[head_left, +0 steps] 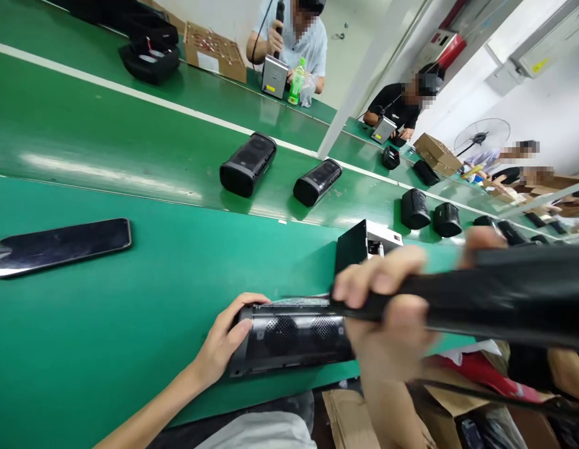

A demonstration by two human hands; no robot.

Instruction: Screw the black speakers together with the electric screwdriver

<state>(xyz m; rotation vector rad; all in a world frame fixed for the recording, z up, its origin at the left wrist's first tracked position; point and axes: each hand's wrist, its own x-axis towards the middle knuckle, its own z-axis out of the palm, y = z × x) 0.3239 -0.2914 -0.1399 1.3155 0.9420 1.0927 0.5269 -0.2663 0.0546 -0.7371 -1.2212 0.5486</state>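
A black speaker housing (pixel 293 340) with two perforated round grilles lies on the green work surface (pixel 167 330) in front of me. My left hand (pixel 224 340) grips its left end, thumb on the near side and fingers over the far edge. Above its right end, my right hand (pixel 387 299) is wrapped round a long black tool (pixel 495 299), blurred by motion. The tool's narrow end is at the speaker's upper right; whether they touch is unclear. Behind my right hand stands a black and silver box (pixel 364 243).
A phone (pixel 62 246) lies at the left. Across the green conveyor (pixel 106 137) stand more black speakers (pixel 248 164) (pixel 318 182). People work along the far side. Cardboard boxes (pixel 349 421) are at the lower right, and a white pole (pixel 359 81) rises beyond the speakers.
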